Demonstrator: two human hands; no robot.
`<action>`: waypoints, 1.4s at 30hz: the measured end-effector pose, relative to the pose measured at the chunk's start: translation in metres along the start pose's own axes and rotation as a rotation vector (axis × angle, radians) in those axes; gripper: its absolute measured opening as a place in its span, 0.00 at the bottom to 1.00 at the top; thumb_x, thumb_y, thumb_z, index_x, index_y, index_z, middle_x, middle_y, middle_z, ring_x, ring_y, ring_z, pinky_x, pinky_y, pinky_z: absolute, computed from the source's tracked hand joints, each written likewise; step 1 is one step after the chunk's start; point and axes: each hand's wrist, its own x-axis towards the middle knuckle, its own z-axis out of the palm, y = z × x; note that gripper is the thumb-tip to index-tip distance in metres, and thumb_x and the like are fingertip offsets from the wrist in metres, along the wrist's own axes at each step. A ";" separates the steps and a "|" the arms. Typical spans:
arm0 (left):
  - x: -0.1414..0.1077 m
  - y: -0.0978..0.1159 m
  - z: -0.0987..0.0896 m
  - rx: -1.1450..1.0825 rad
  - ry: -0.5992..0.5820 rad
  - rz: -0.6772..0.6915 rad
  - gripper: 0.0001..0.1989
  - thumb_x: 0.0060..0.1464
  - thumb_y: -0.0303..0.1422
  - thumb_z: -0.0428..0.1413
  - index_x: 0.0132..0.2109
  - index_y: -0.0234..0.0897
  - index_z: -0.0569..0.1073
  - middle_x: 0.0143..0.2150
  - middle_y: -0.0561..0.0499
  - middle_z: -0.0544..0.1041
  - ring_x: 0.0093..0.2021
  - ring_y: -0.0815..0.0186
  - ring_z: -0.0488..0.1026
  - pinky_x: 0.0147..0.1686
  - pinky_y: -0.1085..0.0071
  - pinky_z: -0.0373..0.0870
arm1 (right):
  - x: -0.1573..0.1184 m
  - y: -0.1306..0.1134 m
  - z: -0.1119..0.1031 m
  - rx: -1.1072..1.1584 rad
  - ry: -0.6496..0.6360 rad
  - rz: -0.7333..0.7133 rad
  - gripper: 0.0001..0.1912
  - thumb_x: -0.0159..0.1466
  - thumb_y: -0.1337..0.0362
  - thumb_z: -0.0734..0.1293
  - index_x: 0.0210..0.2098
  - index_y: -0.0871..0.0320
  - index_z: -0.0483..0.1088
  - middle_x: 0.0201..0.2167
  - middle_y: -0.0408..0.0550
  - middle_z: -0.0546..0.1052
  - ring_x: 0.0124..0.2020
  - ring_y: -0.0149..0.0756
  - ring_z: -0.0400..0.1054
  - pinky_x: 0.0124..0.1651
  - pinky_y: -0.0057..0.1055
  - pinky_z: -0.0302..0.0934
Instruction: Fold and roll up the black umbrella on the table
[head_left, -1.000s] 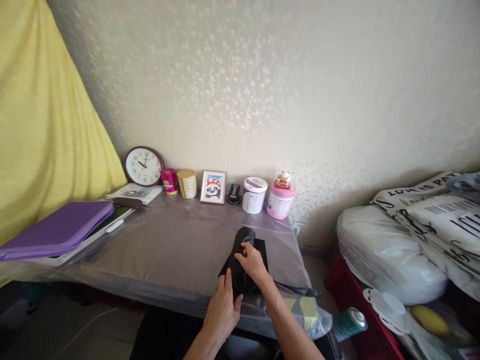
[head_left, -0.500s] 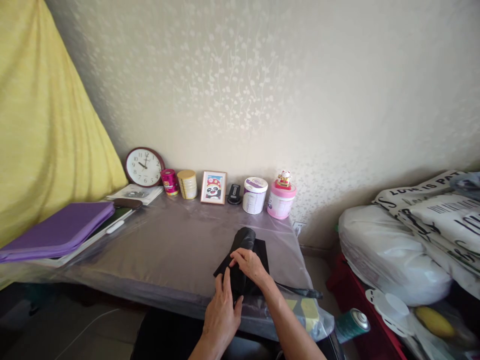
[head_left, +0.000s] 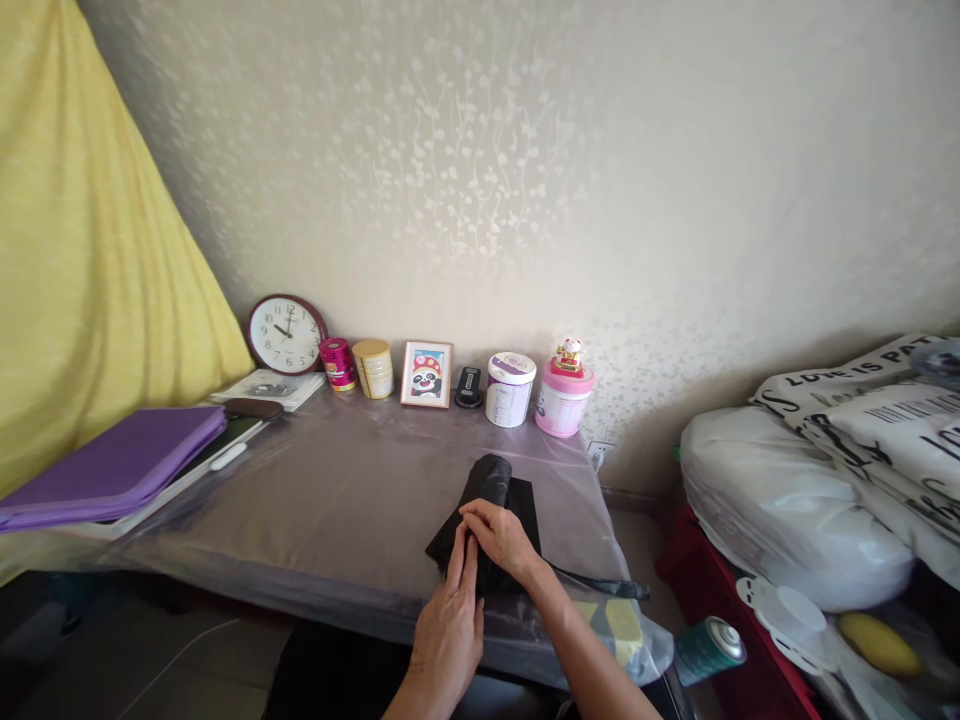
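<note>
A black cloth bundle (head_left: 489, 480) lies near the front right of the table, a rolled part on top and flat flaps out to both sides. My right hand (head_left: 502, 540) bends over the roll with its fingertips closed on the cloth. From the front, my left hand (head_left: 452, 610) reaches onto the same cloth, its fingers long and straight, the tips touching those of my right hand. Both hands cover the bundle's near part. A dark strap (head_left: 600, 583) runs from beside the bundle to the table's right edge.
Along the wall stand a clock (head_left: 286, 333), a framed panda picture (head_left: 427, 374), a white tub (head_left: 511, 392) and a pink-lidded tub (head_left: 562, 405). Purple folders (head_left: 120, 462) lie at left. A spray can (head_left: 709, 650) stands off the right corner, near white bags (head_left: 787, 510).
My left hand's fingers have come together and slid slightly up and right, against my right fingertips. My right hand has barely moved. The bundle stays in place.
</note>
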 end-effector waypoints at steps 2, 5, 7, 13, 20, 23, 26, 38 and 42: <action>0.001 -0.001 0.001 0.016 -0.017 -0.021 0.32 0.53 0.23 0.39 0.65 0.37 0.39 0.67 0.45 0.40 0.53 0.65 0.67 0.41 0.75 0.68 | -0.007 0.005 0.000 0.024 0.058 -0.111 0.12 0.63 0.62 0.58 0.42 0.53 0.71 0.38 0.42 0.76 0.38 0.31 0.70 0.42 0.27 0.62; 0.002 -0.003 0.005 -0.005 -0.023 -0.025 0.31 0.54 0.25 0.38 0.65 0.35 0.40 0.67 0.45 0.41 0.57 0.65 0.62 0.46 0.75 0.66 | -0.015 0.015 -0.001 -0.045 0.119 -0.292 0.12 0.64 0.64 0.57 0.42 0.53 0.71 0.40 0.45 0.76 0.43 0.33 0.68 0.47 0.31 0.61; 0.002 -0.004 0.008 -0.036 -0.023 -0.026 0.31 0.55 0.26 0.38 0.65 0.34 0.39 0.67 0.45 0.41 0.59 0.66 0.60 0.48 0.75 0.64 | -0.014 0.022 -0.003 -0.126 0.131 -0.382 0.12 0.64 0.65 0.57 0.41 0.54 0.71 0.41 0.47 0.76 0.47 0.35 0.65 0.51 0.36 0.59; 0.002 -0.004 0.006 -0.074 -0.058 -0.050 0.31 0.55 0.27 0.37 0.65 0.33 0.38 0.67 0.46 0.40 0.60 0.66 0.58 0.49 0.74 0.63 | 0.022 0.041 -0.001 -0.265 0.098 -0.369 0.13 0.65 0.65 0.56 0.40 0.53 0.72 0.43 0.46 0.76 0.54 0.37 0.61 0.60 0.47 0.43; 0.005 -0.002 0.001 -0.116 -0.097 -0.118 0.31 0.55 0.29 0.39 0.65 0.36 0.39 0.67 0.47 0.41 0.56 0.64 0.64 0.45 0.74 0.65 | 0.072 0.068 -0.002 -0.295 0.146 -0.259 0.14 0.65 0.65 0.57 0.37 0.52 0.74 0.43 0.44 0.76 0.55 0.37 0.59 0.60 0.43 0.42; 0.005 -0.002 0.001 -0.137 -0.097 -0.112 0.31 0.55 0.30 0.39 0.65 0.37 0.39 0.67 0.47 0.41 0.56 0.63 0.64 0.46 0.74 0.64 | 0.084 0.075 -0.007 -0.261 0.194 -0.127 0.13 0.63 0.65 0.58 0.39 0.53 0.73 0.46 0.45 0.75 0.53 0.35 0.61 0.57 0.36 0.48; 0.005 -0.002 0.002 -0.136 -0.090 -0.112 0.32 0.54 0.29 0.39 0.65 0.36 0.39 0.67 0.46 0.42 0.55 0.63 0.64 0.46 0.73 0.65 | 0.087 0.080 -0.018 -0.248 0.281 0.007 0.14 0.62 0.65 0.57 0.41 0.56 0.72 0.46 0.50 0.74 0.50 0.37 0.64 0.56 0.35 0.50; 0.005 -0.010 0.003 -0.260 0.005 -0.063 0.31 0.54 0.30 0.40 0.64 0.36 0.42 0.66 0.45 0.46 0.58 0.62 0.61 0.51 0.69 0.63 | 0.006 0.094 -0.053 -0.088 0.386 0.337 0.21 0.58 0.55 0.55 0.36 0.60 0.74 0.26 0.47 0.76 0.30 0.38 0.70 0.33 0.30 0.62; 0.005 -0.011 0.004 -0.258 0.017 -0.055 0.31 0.54 0.30 0.40 0.64 0.35 0.42 0.66 0.44 0.48 0.59 0.61 0.60 0.51 0.67 0.63 | -0.001 0.082 -0.043 -0.053 0.370 0.356 0.22 0.57 0.52 0.57 0.38 0.61 0.73 0.28 0.48 0.76 0.33 0.40 0.70 0.35 0.32 0.62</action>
